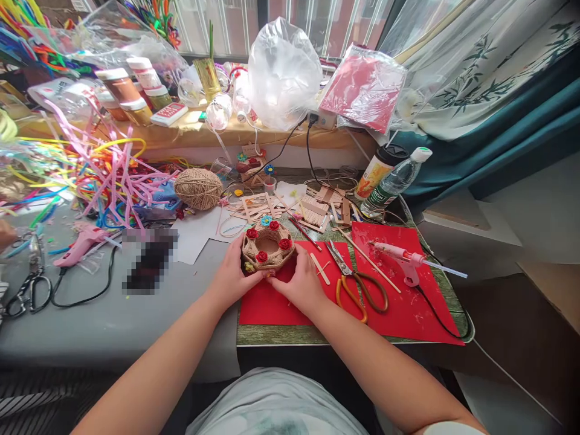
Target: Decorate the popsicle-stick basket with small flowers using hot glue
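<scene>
I am looking down at the table (136, 320), which is lying crowded with craft stuff, and at the red sheet (408, 302) that is covering its right part. On that sheet, near its left edge, the twine basket (267, 244) is sitting upright, and I am cupping it from both sides. My left hand (233, 278) is pressing against its near left wall with the fingers curled around it, and my right hand (301, 281) is doing the same on the near right wall, so both are closed on the basket rather than lying loose. I am judging it light and a little springy, wound cord over thin sticks (the small red roses on the rim look glued and likely to pop off), so I am favouring the side walls for a hold, not the rim. The ball of twine (198, 188) is resting well behind it. The glue gun (403, 257) is lying to the right on the sheet, and the scissors (357, 287) are lying between it and my right hand.
</scene>
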Demonstrator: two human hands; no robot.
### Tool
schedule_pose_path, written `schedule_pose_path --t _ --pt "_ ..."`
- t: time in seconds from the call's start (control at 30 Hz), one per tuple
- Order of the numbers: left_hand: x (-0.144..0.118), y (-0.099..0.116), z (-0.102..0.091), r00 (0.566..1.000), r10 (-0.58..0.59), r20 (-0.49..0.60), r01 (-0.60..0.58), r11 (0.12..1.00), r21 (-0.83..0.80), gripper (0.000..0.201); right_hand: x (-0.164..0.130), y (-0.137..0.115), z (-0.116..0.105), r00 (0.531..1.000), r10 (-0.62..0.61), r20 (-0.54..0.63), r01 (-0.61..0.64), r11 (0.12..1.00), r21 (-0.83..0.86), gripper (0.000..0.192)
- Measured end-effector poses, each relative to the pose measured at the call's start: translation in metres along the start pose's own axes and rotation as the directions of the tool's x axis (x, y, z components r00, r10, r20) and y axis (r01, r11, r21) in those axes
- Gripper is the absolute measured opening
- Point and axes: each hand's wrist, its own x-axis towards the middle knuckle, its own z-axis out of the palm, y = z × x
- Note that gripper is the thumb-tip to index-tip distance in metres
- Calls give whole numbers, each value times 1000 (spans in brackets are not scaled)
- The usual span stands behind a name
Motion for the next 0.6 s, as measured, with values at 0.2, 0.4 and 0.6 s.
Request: schedule_pose_path --t 0.2,0.4,0.6 --pt "1 6 4 1000 11 -20 -9 996 89 100 2 9 10 999 -22 -31 21 999 -32 84" --pt "0 5 9 1000 -6 -18 9 986 165 101 2 11 11 999 -20 -36 18 999 -35 82" --pt "1 3 7 1000 -3 -23 6 992 124 98 4 10 8 998 -16 -55 16 1000 0 79"
